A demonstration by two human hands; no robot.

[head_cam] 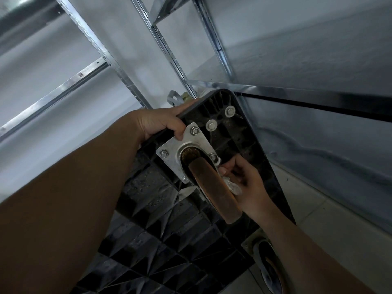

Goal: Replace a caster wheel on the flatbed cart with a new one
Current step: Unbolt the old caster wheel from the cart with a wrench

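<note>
The left hand (161,124) grips the upturned cart (239,136) by its edge. Just beside its thumb, four nuts hold the caster (212,187) plate. The right hand (244,183) pinches a small plastic bag (233,187), contents unclear. A second caster (269,264) sits lower.

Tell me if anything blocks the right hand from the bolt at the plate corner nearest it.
Nothing visible does. The right hand is already at that bolt, fingertips beside it, just right of the wheel. It also pinches a small clear bag. The left hand grips the cart's edge.
</note>
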